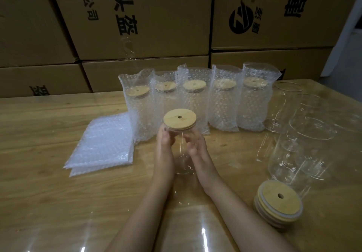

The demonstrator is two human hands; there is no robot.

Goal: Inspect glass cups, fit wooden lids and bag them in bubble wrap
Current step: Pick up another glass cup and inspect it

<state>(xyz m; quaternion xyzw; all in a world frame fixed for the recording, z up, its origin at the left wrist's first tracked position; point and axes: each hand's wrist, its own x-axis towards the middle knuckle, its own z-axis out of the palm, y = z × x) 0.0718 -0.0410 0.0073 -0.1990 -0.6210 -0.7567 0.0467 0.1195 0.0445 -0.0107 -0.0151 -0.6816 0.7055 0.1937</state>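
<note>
Five bagged cups (195, 102), each lidded and sleeved in bubble wrap, stand in one row at the back of the worktop (49, 173). One glass cup (184, 161) with a wooden lid (179, 118) fitted is upright at centre. The left hand (165, 144) and right hand (197, 147) both have their fingers curled round its upper wall. Bare glass cups (305, 138) cluster at right, count unclear. One stack of round, holed lids (279, 202) sits near right, with flat bubble bags (101, 144) at left. The worktop is glossy wood-grain. Printed cardboard boxes (137, 26) are stacked behind.
</note>
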